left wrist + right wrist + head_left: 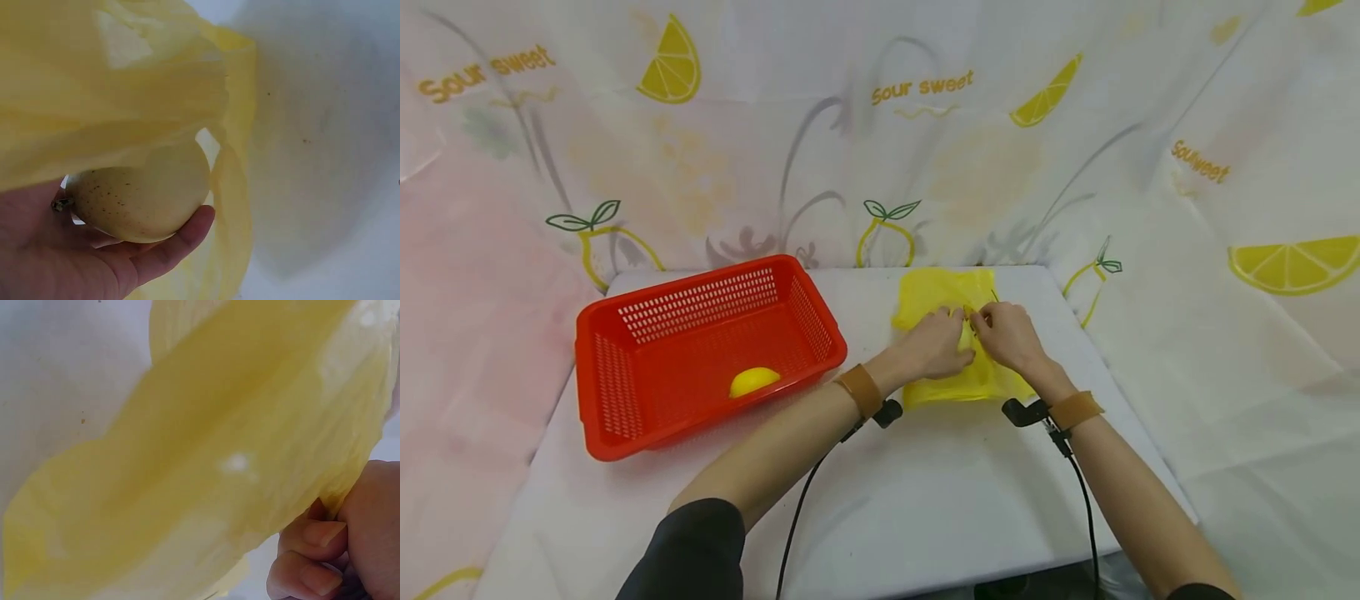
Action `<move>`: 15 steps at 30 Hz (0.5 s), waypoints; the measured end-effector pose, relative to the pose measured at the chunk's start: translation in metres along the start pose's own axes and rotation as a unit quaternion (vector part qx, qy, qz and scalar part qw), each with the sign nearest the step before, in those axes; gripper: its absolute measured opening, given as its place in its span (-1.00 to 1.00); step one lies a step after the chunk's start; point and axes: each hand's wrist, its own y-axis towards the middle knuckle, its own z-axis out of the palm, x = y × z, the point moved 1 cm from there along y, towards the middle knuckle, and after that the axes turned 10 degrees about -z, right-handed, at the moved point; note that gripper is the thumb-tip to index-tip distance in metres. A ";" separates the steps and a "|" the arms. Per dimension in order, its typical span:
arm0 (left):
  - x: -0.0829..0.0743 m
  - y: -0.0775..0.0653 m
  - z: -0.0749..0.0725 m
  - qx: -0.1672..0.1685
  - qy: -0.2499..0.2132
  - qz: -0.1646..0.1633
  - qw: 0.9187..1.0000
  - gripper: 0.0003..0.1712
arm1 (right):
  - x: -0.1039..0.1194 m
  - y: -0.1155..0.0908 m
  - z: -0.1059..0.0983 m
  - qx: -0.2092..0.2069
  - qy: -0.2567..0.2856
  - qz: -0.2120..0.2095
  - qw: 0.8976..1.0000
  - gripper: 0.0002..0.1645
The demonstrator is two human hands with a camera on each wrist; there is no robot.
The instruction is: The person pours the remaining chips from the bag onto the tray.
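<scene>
My left hand (934,346) holds a pale yellow pear (134,200) with brown speckles and a short dark stalk. In the left wrist view, its fingers curl around the pear from below, while yellow plastic covers part of the fruit. The thin yellow plastic bag (940,287) lies spread on the table under both hands. Close beside the left hand, my right hand (1009,333) pinches the bag; the right wrist view shows gathered plastic between its thumb and curled fingers (325,534). The bag's inside is largely hidden.
To the left stands a red plastic basket (700,287) with perforated walls, holding a yellow lemon (754,382). Both are on a white table (925,500), with a lemon-print curtain (820,142) behind. Black cables (797,508) run from the wrist cameras towards me.
</scene>
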 end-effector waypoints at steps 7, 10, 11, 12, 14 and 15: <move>0.002 0.011 0.012 0.015 -0.016 -0.006 1.000 -0.13 | 0.004 -0.001 -0.003 -0.007 0.014 -0.015 1.000 -0.61; 0.003 0.013 0.015 0.016 0.006 0.001 1.000 -0.17 | 0.003 -0.002 -0.005 -0.007 0.018 -0.011 1.000 -0.62; 0.003 0.013 0.016 0.011 0.015 0.004 1.000 -0.19 | 0.003 -0.002 -0.005 -0.006 0.020 -0.009 1.000 -0.63; 0.004 0.013 0.015 0.006 0.019 0.009 1.000 -0.22 | 0.003 -0.003 -0.006 -0.004 0.020 -0.008 1.000 -0.63; 0.004 0.013 0.014 -0.006 0.018 0.020 1.000 -0.28 | 0.001 -0.002 -0.007 -0.003 0.020 -0.004 1.000 -0.64; 0.003 0.014 0.013 -0.013 0.020 0.029 0.999 -0.31 | 0.000 -0.002 -0.008 -0.002 0.019 -0.002 1.000 -0.64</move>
